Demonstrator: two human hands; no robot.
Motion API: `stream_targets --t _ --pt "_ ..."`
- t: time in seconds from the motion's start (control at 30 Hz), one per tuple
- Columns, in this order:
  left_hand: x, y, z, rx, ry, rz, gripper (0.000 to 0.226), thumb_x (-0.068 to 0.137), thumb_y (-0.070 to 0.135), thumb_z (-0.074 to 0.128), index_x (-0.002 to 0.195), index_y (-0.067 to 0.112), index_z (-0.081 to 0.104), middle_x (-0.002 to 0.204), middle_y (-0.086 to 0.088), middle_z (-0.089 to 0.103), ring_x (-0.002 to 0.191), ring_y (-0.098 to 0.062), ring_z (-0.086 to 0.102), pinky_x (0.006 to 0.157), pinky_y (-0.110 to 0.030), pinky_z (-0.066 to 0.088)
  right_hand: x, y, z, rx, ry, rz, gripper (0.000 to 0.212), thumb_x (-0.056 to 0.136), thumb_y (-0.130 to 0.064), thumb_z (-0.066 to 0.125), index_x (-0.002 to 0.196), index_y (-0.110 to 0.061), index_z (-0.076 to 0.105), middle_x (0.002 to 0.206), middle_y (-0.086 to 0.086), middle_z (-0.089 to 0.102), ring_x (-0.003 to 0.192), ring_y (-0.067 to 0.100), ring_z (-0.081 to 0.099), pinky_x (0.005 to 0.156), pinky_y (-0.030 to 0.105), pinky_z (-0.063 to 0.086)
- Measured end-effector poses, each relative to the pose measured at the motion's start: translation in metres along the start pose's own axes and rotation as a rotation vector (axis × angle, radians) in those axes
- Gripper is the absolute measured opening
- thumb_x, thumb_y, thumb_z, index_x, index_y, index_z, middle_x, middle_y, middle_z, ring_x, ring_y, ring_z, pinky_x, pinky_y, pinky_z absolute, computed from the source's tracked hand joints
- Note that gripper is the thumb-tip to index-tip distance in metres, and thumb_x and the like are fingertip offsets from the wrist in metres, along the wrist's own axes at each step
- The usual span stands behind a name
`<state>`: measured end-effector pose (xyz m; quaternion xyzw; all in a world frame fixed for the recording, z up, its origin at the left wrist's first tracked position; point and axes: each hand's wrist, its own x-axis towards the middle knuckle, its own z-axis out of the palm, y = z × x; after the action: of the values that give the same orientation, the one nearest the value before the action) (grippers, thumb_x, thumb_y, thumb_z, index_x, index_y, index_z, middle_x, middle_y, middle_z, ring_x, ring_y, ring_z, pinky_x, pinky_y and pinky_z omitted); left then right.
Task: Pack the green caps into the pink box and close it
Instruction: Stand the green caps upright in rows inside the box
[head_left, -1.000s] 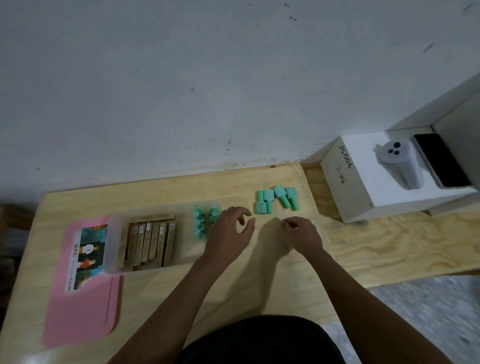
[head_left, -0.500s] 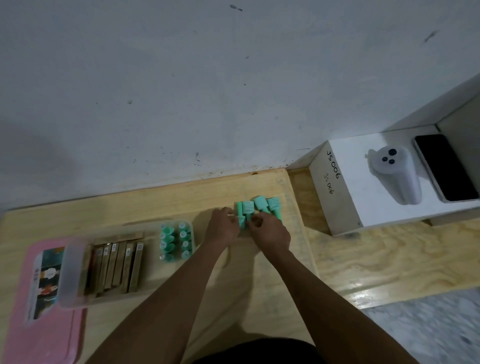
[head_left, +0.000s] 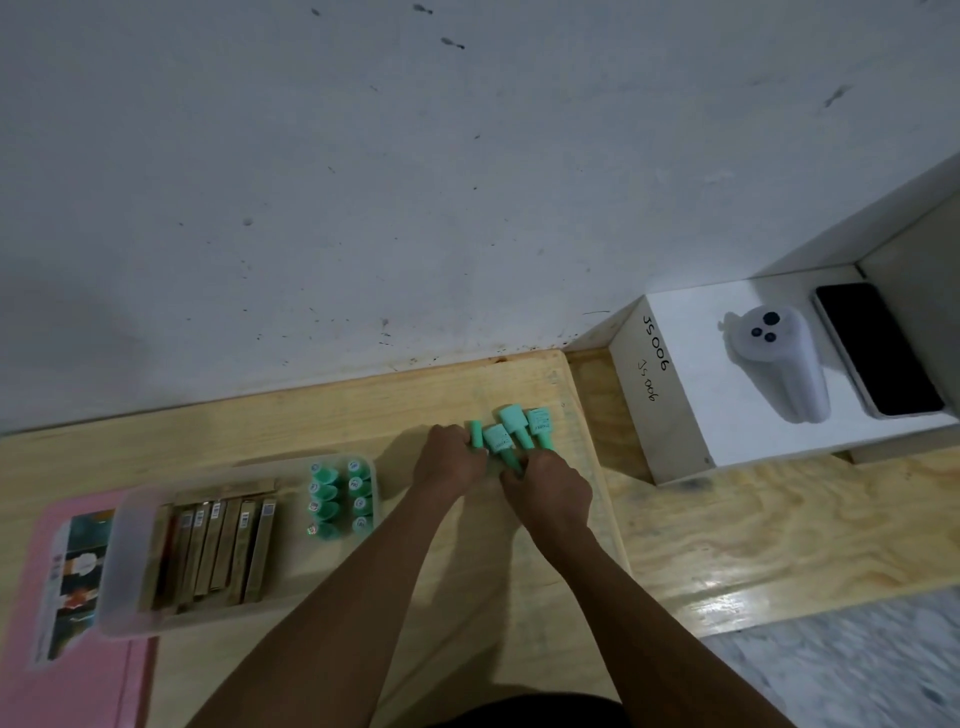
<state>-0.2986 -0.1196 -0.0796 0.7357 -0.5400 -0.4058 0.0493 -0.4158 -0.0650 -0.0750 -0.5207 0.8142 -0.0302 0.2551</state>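
Note:
Several loose green caps (head_left: 540, 423) lie in a small cluster on the wooden table near the wall. My left hand (head_left: 451, 461) is curled on the leftmost cap of the cluster. My right hand (head_left: 548, 486) pinches the stem of the cap beside it. To the left stands the translucent box (head_left: 124, 571), open. More green caps (head_left: 340, 493) stand in two rows at its right end. Its pink lid (head_left: 83, 691) lies flat under and beside it at the far left.
Wooden sticks (head_left: 218, 551) fill the box's left part. A white carton (head_left: 675, 415) at the right holds a white device (head_left: 779, 364) and a black phone (head_left: 878, 348). The wall runs close behind the table. The table's right edge drops to a lower plywood board.
Both hands moved up and to the right from the table's middle onto the loose cap cluster and closed on caps. The camera shifted, so the box now sits further left.

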Motion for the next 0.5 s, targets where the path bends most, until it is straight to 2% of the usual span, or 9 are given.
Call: stream_targets --t 0.13,0.23,0.37,0.4,0.5 --pt "-0.002 0.000 0.004 0.066 -0.018 0.032 0.038 0.080 0.020 0.063 0.115 0.008 0.061 0.119 -0.013 0.051 0.103 -0.030 0.059 0.085 -0.041 0.052 -0.012 0.015 -0.006 0.096 0.058 0.028 0.031 0.089 -0.041 0.053 0.111 -0.023 0.065 0.099 -0.003 0.068 0.079 0.013 0.060 0.062 0.026 0.040" --pt "-0.005 -0.004 0.007 0.119 0.036 0.075 0.031 0.084 0.020 0.060 0.113 0.009 0.060 0.117 -0.014 0.050 0.104 -0.032 0.058 0.086 -0.043 0.052 -0.019 0.025 -0.008 0.216 0.061 0.025 0.029 0.091 -0.038 0.055 0.114 -0.024 0.066 0.102 -0.004 0.070 0.077 0.007 0.056 0.061 0.023 0.041" --pt "-0.005 -0.009 0.006 0.075 0.054 0.127 0.029 0.086 0.022 0.060 0.111 0.007 0.061 0.116 -0.014 0.056 0.102 -0.031 0.059 0.083 -0.038 0.051 -0.018 0.034 -0.013 0.488 0.074 0.035 0.020 0.092 -0.028 0.060 0.105 -0.019 0.071 0.099 -0.001 0.072 0.079 0.004 0.061 0.065 0.016 0.046" --pt "-0.005 -0.010 0.004 0.033 0.051 0.130 0.030 0.086 0.022 0.060 0.111 0.006 0.062 0.115 -0.015 0.058 0.102 -0.031 0.059 0.081 -0.034 0.048 -0.017 0.036 -0.016 0.554 0.083 0.045 0.017 0.092 -0.026 0.060 0.102 -0.019 0.072 0.097 -0.001 0.073 0.079 0.003 0.062 0.066 0.018 0.049" --pt "-0.012 -0.009 -0.006 -0.106 0.034 0.172 0.024 0.088 0.019 0.059 0.106 0.003 0.063 0.102 -0.013 0.062 0.096 -0.030 0.059 0.074 -0.027 0.038 -0.015 0.038 -0.023 0.751 0.105 0.057 0.013 0.091 -0.022 0.061 0.096 -0.021 0.074 0.089 -0.007 0.072 0.080 0.008 0.068 0.076 0.038 0.059"
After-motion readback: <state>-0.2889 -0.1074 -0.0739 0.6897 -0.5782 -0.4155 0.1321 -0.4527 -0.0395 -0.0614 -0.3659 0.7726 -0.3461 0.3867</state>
